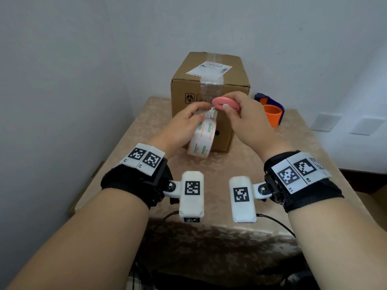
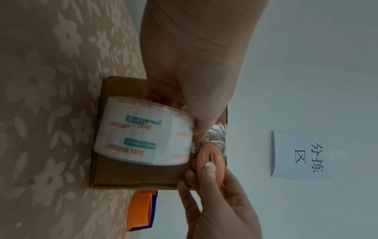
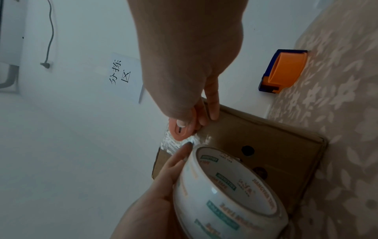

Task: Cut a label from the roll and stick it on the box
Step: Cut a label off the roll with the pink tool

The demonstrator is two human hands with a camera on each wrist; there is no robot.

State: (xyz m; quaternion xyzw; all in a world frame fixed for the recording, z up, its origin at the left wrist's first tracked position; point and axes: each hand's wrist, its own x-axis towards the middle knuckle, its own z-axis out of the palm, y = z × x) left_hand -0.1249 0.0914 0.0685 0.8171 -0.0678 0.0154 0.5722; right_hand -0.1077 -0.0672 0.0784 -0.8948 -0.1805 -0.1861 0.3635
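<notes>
While L hand (image 1: 184, 120) holds roll (image 2: 143, 134): "TAPE" legible.

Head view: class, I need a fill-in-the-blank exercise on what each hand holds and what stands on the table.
1. The left hand holds the ____ of tape.
2. The right hand pinches a ____ cutter.
3. Behind both hands stands a cardboard ____.
4. The dispenser right of it is blue and ____.

Missing words: roll; pink; box; orange

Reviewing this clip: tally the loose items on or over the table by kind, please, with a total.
Cardboard box: 1
Tape roll, held by the left hand: 1
Pink cutter, pinched by the right hand: 1
Orange and blue tape dispenser: 1
Total: 4
</notes>
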